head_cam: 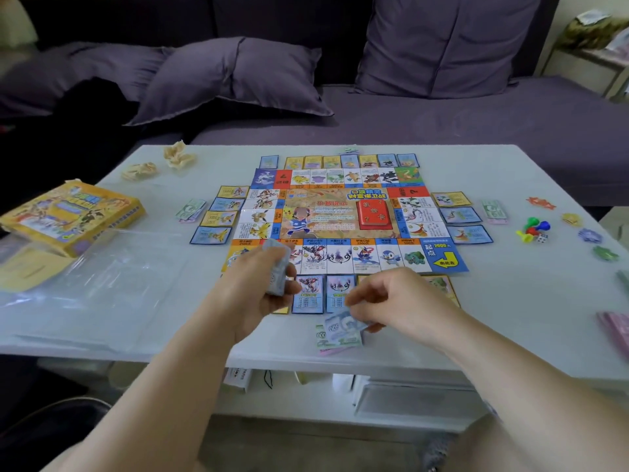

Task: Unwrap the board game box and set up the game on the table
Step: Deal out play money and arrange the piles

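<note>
1. Head view: the board (340,216) lay flat at the centre of the table (527,301), with cards along all four sides.
2. At the board's 6 o'clock, the left grip (262,291) was curled round a paper stack (277,267).
3. Beside it, the right grip (394,298) pinched a blue note (342,324) above a small pile.
4. The yellow box (68,212) sat at 9 o'clock and the pawns (531,229) at 3 o'clock.

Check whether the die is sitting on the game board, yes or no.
No, the die lies on the table beside the coloured pawns, off to the right of the game board.
</note>
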